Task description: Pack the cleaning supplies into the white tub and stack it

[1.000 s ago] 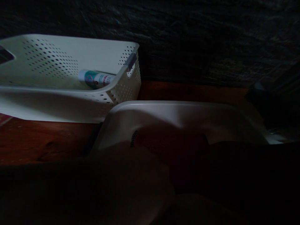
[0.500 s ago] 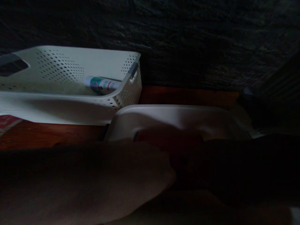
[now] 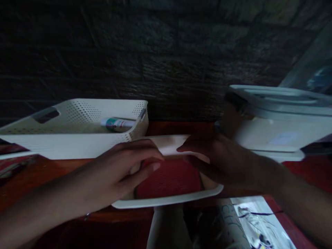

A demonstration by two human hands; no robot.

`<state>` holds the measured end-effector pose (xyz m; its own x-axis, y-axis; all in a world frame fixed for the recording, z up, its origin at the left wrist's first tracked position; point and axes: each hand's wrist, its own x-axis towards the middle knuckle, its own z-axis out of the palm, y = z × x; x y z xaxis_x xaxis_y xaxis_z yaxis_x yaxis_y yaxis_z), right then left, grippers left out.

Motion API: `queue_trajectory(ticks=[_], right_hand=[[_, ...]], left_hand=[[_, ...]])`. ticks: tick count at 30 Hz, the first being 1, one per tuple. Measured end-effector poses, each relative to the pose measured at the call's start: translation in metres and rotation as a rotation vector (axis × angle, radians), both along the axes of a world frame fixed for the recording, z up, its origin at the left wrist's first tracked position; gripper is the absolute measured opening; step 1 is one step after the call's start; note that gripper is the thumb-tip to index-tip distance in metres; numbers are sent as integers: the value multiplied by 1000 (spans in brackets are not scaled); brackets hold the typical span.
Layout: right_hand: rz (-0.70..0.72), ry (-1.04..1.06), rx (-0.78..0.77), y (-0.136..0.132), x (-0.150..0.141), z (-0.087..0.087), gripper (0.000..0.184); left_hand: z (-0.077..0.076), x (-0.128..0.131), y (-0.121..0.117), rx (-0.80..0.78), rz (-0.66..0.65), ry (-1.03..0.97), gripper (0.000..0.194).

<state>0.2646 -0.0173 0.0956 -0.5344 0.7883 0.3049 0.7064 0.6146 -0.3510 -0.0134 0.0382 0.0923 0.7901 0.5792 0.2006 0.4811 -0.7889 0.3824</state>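
Note:
Both my hands reach into a shallow white tray [image 3: 168,200] in front of me. Inside it lies a red mesh-textured thing [image 3: 171,178]. My left hand [image 3: 124,171] rests on the tray's left part, fingers curled, thumb and fingertips touching the red thing. My right hand [image 3: 220,159] comes in from the right, fingers stretched over the tray's far side above the red thing. The light is dim, and the grip of either hand stays unclear.
A white perforated basket [image 3: 77,138] stands at the back left with a small tube [image 3: 118,123] in it. A white lidded container [image 3: 280,117] sits at the right. Printed paper [image 3: 259,224] lies at the near edge. A dark brick wall rises behind the red-brown table.
The view has pulled back and brightened. Both hands, earlier dark shapes close to the camera, now show clearly inside the white tray, and the container at the right has come into view.

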Motion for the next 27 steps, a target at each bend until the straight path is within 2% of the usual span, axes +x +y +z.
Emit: queue_trajectory(ticks=[2,5,7,10,21,24,27], right_hand=[[-99,-5,31,-20,2,-4,31],[-245,75,68,-38,3,-27,44],[-284,92,52,-42,4,-41,51],[-265,123,62,-40,7,-52,56],[-268,117,161,-39,17,-49,50],[-261,103,175,-42,16,-40,48],[-256,95,190,-43,10,-21,49]], left_hand=[[-7,-10,-12,95,78,-39,28],[-36,-22,-21,247,233,-161,35],[-52,-26,-24,206,308,-185,41],[-61,-23,-30,158,336,-181,47],[-54,-4,-33,203,338,-89,55],[-42,-8,-37,219,311,-66,56],[-20,-22,-32,279,284,-44,52]])
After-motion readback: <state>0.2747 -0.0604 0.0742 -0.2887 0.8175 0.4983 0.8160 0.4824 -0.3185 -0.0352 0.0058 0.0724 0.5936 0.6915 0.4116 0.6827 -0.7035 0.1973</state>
